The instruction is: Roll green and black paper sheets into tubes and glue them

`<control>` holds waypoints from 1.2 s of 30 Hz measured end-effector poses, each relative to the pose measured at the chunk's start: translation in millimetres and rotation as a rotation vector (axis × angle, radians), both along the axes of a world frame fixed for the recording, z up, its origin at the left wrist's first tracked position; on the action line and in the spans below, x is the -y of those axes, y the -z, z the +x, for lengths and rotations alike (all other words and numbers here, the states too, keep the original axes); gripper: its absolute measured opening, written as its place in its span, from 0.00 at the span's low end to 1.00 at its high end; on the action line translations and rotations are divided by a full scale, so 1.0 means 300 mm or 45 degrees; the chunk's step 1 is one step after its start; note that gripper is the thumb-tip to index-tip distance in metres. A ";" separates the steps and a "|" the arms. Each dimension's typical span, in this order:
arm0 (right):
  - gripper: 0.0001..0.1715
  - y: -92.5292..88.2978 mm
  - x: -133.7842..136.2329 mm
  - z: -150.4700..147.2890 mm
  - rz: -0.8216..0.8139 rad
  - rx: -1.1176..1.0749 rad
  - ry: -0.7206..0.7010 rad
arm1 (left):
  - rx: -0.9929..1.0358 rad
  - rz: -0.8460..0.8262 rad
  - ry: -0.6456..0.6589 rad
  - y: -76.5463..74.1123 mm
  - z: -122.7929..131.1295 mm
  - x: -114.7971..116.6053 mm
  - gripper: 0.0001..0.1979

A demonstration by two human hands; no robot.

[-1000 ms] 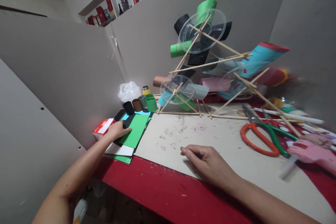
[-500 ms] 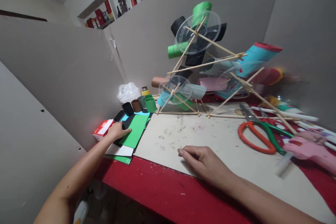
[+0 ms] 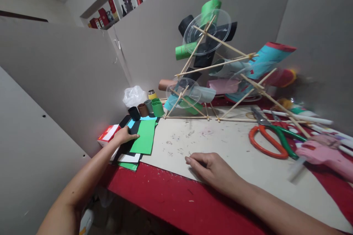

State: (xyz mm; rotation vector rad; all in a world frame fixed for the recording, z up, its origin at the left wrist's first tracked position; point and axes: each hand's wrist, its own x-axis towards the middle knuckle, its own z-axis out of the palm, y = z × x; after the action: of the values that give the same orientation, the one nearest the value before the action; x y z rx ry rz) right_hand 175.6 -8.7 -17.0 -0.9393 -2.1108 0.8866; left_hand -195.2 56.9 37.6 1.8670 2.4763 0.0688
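Observation:
My left hand point(image 3: 123, 136) lies on the stack of coloured paper at the left, its thumb stretched onto the edge of a green sheet point(image 3: 144, 139). Under that hand is black paper point(image 3: 134, 129), with a white sheet point(image 3: 131, 158) and more green paper point(image 3: 128, 165) lower in the pile. My right hand point(image 3: 206, 167) rests on the pale board point(image 3: 176, 132), fingers curled in and thumb against the index finger; nothing shows in it. Beyond it stands a model of skewer sticks point(image 3: 217, 67), clear plastic discs point(image 3: 226, 20) and paper tubes point(image 3: 186, 51).
Scissors point(image 3: 268, 147) with orange and green handles lie at the right, beside a pink glue gun point(image 3: 320, 154). Short paper rings point(image 3: 157, 109), a plastic bag point(image 3: 134, 96) and a red box point(image 3: 109, 134) stand at the left. The red table edge point(image 3: 165, 187) runs in front.
The green sheet has turned and slid slightly right under my left thumb, baring more black paper. My right hand has stayed nearly still.

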 end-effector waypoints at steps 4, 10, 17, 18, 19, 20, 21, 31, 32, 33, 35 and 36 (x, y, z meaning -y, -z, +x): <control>0.23 -0.006 0.003 -0.002 0.020 0.022 -0.006 | 0.038 0.004 0.006 0.010 -0.008 -0.010 0.39; 0.23 -0.011 0.006 0.001 0.033 0.011 -0.016 | 0.043 0.031 0.018 0.012 -0.008 -0.018 0.38; 0.22 -0.012 0.008 0.001 0.046 0.058 -0.029 | 0.069 0.030 -0.012 0.020 -0.009 -0.017 0.37; 0.22 -0.012 0.008 0.001 0.050 0.070 -0.031 | 0.075 0.033 -0.019 0.021 -0.009 -0.016 0.37; 0.22 -0.012 0.009 0.001 0.053 0.080 -0.033 | 0.081 0.037 -0.026 0.022 -0.009 -0.015 0.37; 0.22 -0.012 0.009 0.001 0.056 0.087 -0.037 | 0.088 0.040 -0.031 0.023 -0.009 -0.014 0.37; 0.22 -0.011 0.010 0.000 0.061 0.092 -0.039 | 0.094 0.042 -0.034 0.023 -0.009 -0.013 0.37; 0.21 -0.029 0.017 0.000 0.076 0.123 -0.049 | 0.149 0.028 0.014 0.023 -0.005 -0.003 0.32; 0.21 -0.030 0.017 0.000 0.079 0.129 -0.049 | 0.154 0.032 0.023 0.024 -0.004 -0.002 0.32; 0.21 -0.030 0.017 0.000 0.082 0.134 -0.050 | 0.157 0.041 0.030 0.026 -0.003 -0.001 0.31; 0.21 -0.030 0.017 0.000 0.088 0.140 -0.051 | 0.161 0.063 0.045 0.028 0.003 0.002 0.33; 0.21 -0.029 0.017 -0.001 0.090 0.144 -0.052 | 0.161 0.069 0.054 0.028 0.008 0.004 0.34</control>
State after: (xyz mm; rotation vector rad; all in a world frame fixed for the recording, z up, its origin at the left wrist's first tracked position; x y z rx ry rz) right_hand 175.4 -13.9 -8.3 -0.9329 -2.2492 0.7902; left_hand -192.9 55.6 29.2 1.8716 2.3738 0.2465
